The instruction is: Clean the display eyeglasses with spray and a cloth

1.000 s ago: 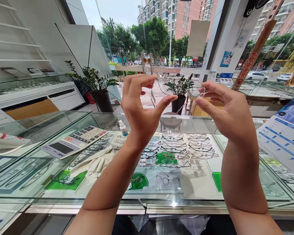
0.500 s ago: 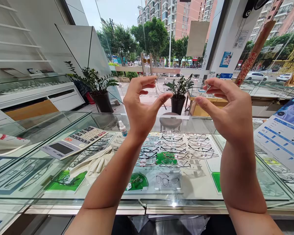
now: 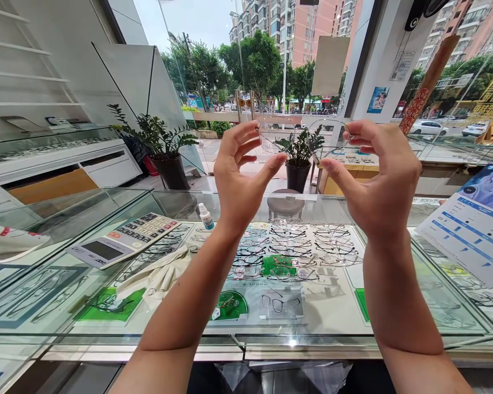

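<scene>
A pair of thin-rimmed eyeglasses [image 3: 274,137] with clear lenses is held up at arm's length, over the far side of the glass counter [image 3: 328,323]. My left hand [image 3: 242,169] grips the left end of the frame, index finger raised and thumb stretched out below the lens. On the opposite end, my right hand [image 3: 380,175] is closed on the frame with curled fingers, its thumb extended inward. The lenses stand roughly face on, and the street shows through them. Where the fingertips meet the frame is hard to make out.
Rows of eyeglasses [image 3: 291,246] lie inside the counter. On its left side are a calculator [image 3: 127,238], a cream cloth [image 3: 160,273] and a small white bottle [image 3: 206,215]. A calendar card [image 3: 472,224] stands at right. Potted plants [image 3: 299,150] and a stool [image 3: 286,205] are beyond.
The eyeglasses have turned so that both lenses now show between my hands. My right hand has shifted slightly left and up; my left hand has moved a little right.
</scene>
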`<state>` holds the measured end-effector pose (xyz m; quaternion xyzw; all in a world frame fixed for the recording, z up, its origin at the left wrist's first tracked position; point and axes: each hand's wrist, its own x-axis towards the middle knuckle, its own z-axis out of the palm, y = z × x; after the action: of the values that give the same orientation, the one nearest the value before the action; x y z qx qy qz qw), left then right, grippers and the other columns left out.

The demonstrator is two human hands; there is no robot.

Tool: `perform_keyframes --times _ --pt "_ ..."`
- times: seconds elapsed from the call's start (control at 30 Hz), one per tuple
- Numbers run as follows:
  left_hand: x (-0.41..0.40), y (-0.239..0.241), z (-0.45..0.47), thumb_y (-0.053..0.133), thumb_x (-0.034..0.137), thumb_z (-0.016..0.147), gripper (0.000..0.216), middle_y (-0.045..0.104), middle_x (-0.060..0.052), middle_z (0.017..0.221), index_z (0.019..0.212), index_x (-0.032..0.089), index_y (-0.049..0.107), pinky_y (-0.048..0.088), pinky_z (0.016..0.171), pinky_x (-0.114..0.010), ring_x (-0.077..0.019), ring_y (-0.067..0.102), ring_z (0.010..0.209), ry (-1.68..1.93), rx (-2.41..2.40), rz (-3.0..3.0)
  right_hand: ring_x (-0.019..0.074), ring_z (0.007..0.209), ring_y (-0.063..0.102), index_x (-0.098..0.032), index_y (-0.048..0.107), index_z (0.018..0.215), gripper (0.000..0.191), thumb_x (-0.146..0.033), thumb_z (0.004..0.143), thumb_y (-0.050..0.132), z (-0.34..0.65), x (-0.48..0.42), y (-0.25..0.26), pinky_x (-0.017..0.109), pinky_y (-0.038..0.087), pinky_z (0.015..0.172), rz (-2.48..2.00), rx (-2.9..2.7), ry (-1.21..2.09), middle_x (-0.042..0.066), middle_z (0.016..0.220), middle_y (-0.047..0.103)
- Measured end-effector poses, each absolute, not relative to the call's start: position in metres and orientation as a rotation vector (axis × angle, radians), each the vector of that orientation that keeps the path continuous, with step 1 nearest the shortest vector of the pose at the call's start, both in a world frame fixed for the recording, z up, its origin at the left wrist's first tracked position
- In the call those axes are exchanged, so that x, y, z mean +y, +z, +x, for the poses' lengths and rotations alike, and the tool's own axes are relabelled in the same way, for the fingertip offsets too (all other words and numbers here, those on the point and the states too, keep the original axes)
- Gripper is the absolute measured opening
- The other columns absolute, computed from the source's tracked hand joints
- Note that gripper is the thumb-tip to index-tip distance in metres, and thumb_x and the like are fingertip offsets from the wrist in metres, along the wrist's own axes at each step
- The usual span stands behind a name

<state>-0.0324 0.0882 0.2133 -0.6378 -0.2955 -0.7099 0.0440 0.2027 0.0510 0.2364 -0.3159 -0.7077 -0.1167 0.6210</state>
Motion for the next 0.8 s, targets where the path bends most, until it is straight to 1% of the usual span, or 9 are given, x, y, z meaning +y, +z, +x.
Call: perform_keyframes --times 0.13,0.33,0.43,0.57,0.63,0.73,0.8 --pt "0.093 0.209 -0.03 0.091 0.072 0.085 0.071 0.075 -0.008 0.144 0.143 0.041 0.062 0.065 0.094 -0.042 -0.0302 0.075 0.128 -2.215 -0.863 -1.888 0.0465 0.144 0.064 -0.039 0.071 0.143 0.044 -0.046 0.1 0.078 0.199 0.05 0.235 0.076 0.055 0.12 -0.75 -1.645 -0.284 0.012 0.143 0.074" --pt "0.091 0.208 -0.025 0.089 0.074 0.086 0.075 0.072 -0.01 0.147 0.146 0.04 0.059 0.066 0.096 -0.044 -0.0313 0.074 0.132 -2.208 -0.888 -1.788 0.0477 0.15 0.059 -0.04 0.068 0.147 0.048 -0.047 0.101 0.076 0.198 0.053 0.233 0.078 0.053 0.122 -0.743 -1.675 -0.284 0.013 0.148 0.072" --pt "0.092 0.206 -0.026 0.09 0.072 0.086 0.077 0.07 -0.01 0.149 0.148 0.04 0.057 0.065 0.1 -0.046 -0.0323 0.072 0.134 -2.222 -0.856 -1.783 0.0467 0.149 0.06 -0.04 0.067 0.149 0.048 -0.046 0.102 0.074 0.197 0.055 0.232 0.075 0.057 0.119 -0.752 -1.679 -0.343 0.013 0.147 0.072" --pt "0.098 0.203 -0.03 0.085 0.067 0.094 0.072 0.068 -0.008 0.151 0.152 0.041 0.052 0.064 0.102 -0.044 -0.0315 0.071 0.138 -2.124 -0.794 -1.764 0.0439 0.143 0.065 -0.036 0.069 0.145 0.043 -0.043 0.103 0.075 0.194 0.057 0.232 0.069 0.06 0.117 -0.714 -1.663 -0.363 0.013 0.143 0.074" --pt "0.101 0.201 -0.032 0.083 0.064 0.096 0.07 0.065 -0.008 0.153 0.154 0.041 0.05 0.063 0.105 -0.045 -0.0316 0.069 0.141 -2.097 -0.763 -1.751 0.0415 0.139 0.067 -0.034 0.071 0.141 0.04 -0.042 0.102 0.076 0.192 0.058 0.232 0.065 0.061 0.116 -0.681 -1.652 -0.318 0.013 0.142 0.075" --pt "0.103 0.2 -0.033 0.084 0.063 0.096 0.072 0.063 -0.008 0.155 0.154 0.04 0.048 0.062 0.108 -0.048 -0.0328 0.067 0.143 -2.081 -0.726 -1.685 0.0375 0.135 0.07 -0.033 0.071 0.14 0.041 -0.046 0.102 0.078 0.191 0.061 0.231 0.059 0.064 0.111 -0.628 -1.619 -0.176 0.012 0.145 0.074" --pt "0.104 0.199 -0.032 0.084 0.062 0.097 0.073 0.062 -0.009 0.156 0.156 0.04 0.047 0.062 0.109 -0.05 -0.034 0.066 0.145 -2.064 -0.687 -1.647 0.0343 0.132 0.073 -0.032 0.073 0.138 0.038 -0.049 0.104 0.075 0.193 0.066 0.23 0.055 0.065 0.108 -0.588 -1.573 -0.06 0.011 0.143 0.076"
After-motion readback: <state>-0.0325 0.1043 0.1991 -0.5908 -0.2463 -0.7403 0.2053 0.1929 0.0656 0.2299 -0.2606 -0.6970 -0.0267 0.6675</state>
